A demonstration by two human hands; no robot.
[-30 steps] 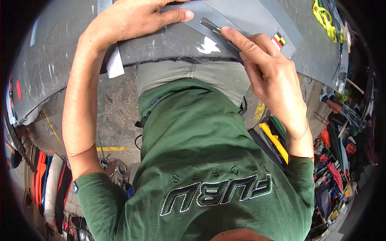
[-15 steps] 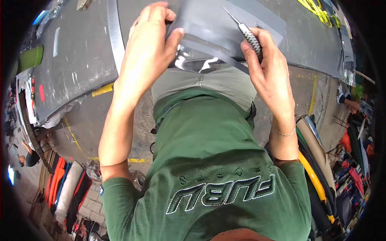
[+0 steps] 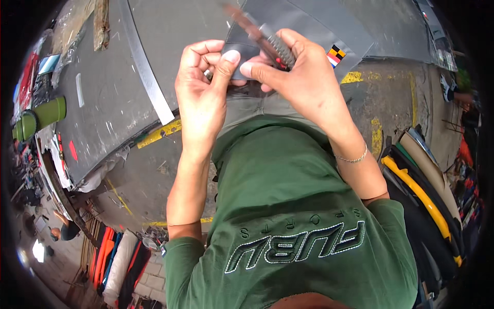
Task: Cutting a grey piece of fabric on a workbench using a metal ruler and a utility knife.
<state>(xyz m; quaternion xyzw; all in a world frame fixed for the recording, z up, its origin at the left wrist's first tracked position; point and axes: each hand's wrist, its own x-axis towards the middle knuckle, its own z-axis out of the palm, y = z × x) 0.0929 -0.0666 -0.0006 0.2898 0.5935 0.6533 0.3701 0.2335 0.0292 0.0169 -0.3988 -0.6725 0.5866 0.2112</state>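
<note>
My left hand is closed on the near edge of a dark grey sheet, with the thumb on top and fingers curled beneath. A small coloured patch shows on the sheet's right part. My right hand holds a slim pointed tool with a ridged silver-grey handle. Its brownish tip slants up to the left and is smeared by motion. The right thumb and fingertips also come to the sheet's edge, close to the left thumb. What lies between the fingertips is partly hidden.
The sheet rests on a large grey worktable. A pale metal strip lies across it, left of my hands. At far left are a green roll and clear plastic wrapping. Fabric rolls stand at right and lower left.
Both hands have come together at the sheet's near edge; the right moved left with the tool. The sheet has been turned or flipped, now showing the coloured patch instead of shiny clear plastic.
</note>
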